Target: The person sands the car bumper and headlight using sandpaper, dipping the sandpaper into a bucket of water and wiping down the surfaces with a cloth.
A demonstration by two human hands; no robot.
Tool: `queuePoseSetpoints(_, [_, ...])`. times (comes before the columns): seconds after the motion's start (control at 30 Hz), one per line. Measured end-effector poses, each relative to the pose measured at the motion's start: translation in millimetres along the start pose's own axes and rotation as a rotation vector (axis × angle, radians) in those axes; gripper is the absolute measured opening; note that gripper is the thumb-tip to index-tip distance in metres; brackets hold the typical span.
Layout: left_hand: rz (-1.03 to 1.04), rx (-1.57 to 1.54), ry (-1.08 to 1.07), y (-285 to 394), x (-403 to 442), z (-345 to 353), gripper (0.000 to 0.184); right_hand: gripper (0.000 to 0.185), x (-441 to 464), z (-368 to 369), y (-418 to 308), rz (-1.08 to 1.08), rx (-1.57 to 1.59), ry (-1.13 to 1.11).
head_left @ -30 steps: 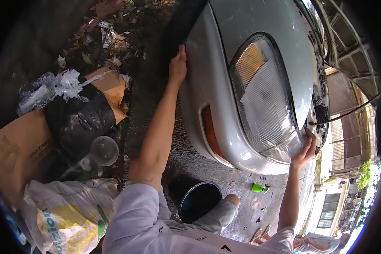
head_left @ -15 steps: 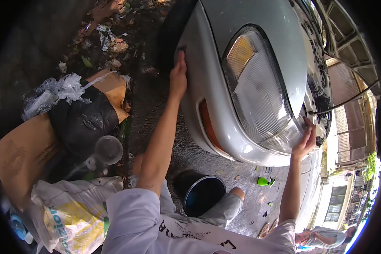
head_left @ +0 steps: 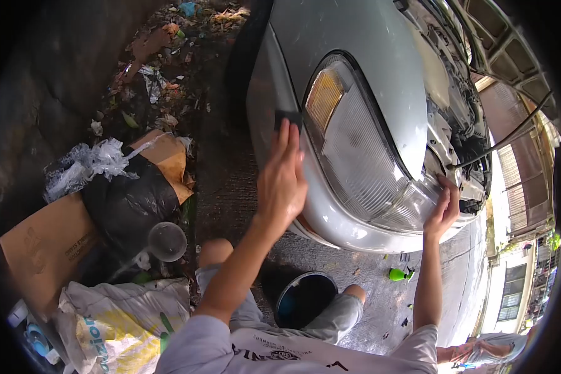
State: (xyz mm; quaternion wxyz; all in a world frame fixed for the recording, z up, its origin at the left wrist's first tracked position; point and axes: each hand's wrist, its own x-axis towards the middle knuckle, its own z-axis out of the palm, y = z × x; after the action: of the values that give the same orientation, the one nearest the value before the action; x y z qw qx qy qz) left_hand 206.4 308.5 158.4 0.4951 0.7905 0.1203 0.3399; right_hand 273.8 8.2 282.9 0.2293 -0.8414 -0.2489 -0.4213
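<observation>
Over ground [head_left: 361,269], presses pad [head_left: 287,117] with flat left hand [head_left: 283,190], bends right hand [head_left: 442,215] at headlight [head_left: 368,149] (grip unclear); may drag grit, scratching bumper [head_left: 340,229].

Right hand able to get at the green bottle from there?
Probably yes: the right hand is at the headlight, and nothing covers the bottle on the ground, though the bumper may need skirting.

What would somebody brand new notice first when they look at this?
Probably the big silver car with its huge, shiny headlight, filling the top middle. Next, maybe the left hand with a dark pad against the car, left of that light. The bright green bottle on the ground below pops out too!
</observation>
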Motion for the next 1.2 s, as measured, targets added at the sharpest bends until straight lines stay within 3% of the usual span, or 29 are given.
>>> queuePoseSetpoints(0.07, [0.009,0.026,0.05,0.1,16.2,3.8,0.042,0.036,-6.0,-3.6,3.1,0.033,0.068,-0.049])
queuePoseSetpoints(0.2, [0.082,0.074,0.099,-38.2,163.6,-0.9,0.038,0.035,-5.9,-3.6,1.5,0.027,0.031,-0.034])
queuePoseSetpoints(0.27, [0.064,-0.014,0.169,-37.4,138.1,13.1,0.039,0.035,-4.1,-6.1,0.8,0.026,0.021,-0.034])
queuePoseSetpoints(0.4, [-0.006,-0.004,0.019,-7.1,19.6,3.3,0.042,0.036,-5.8,-3.3,2.8,0.025,0.025,-0.03])
queuePoseSetpoints(0.47, [0.037,0.055,0.115,-25.0,69.0,10.8,0.043,0.037,-6.0,-4.2,3.1,0.003,0.026,-0.044])
queuePoseSetpoints(0.53, [-0.131,-0.03,0.05,-44.7,156.3,6.4,0.04,0.037,-5.3,-4.0,0.4,0.024,0.019,-0.043])
queuePoseSetpoints(0.6, [-0.138,-0.07,0.116,-56.7,214.3,4.6,0.04,0.036,-3.7,-5.8,1.0,0.015,0.015,-0.047])
queuePoseSetpoints(0.7, [0.031,-0.217,0.162,-69.9,148.2,14.5,0.039,0.036,-5.4,-3.0,-0.1,0.008,0.039,-0.044])
queuePoseSetpoints(0.77, [0.05,-0.126,0.161,-54.5,75.0,12.8,0.039,0.037,-4.6,-4.1,0.4,0.001,0.027,-0.047])
queuePoseSetpoints(0.83, [0.05,-0.114,0.181,-61.3,93.9,17.5,0.038,0.037,-6.9,-1.4,2.0,0.012,0.026,-0.041])
queuePoseSetpoints(0.93, [-0.026,-0.046,0.135,-51.0,200.9,9.9,0.04,0.038,-5.4,-4.1,3.2,0.006,0.017,-0.051])
queuePoseSetpoints(1.0, [-0.09,-0.019,0.107,-46.7,208.9,6.3,0.04,0.037,-5.2,-3.9,2.6,0.009,0.027,-0.043])
queuePoseSetpoints(1.07, [0.014,-0.096,0.176,-58.8,177.2,11.8,0.041,0.037,-10.1,-5.7,0.6,0.035,0.012,-0.043])
queuePoseSetpoints(1.17, [-0.043,-0.309,0.067,-58.5,49.3,8.7,0.045,0.037,-5.9,-4.0,1.2,0.031,0.021,-0.036])
queuePoseSetpoints(1.2, [0.006,-0.318,0.127,-61.7,29.6,18.4,0.044,0.037,-6.2,-3.9,4.9,0.013,0.037,-0.044])
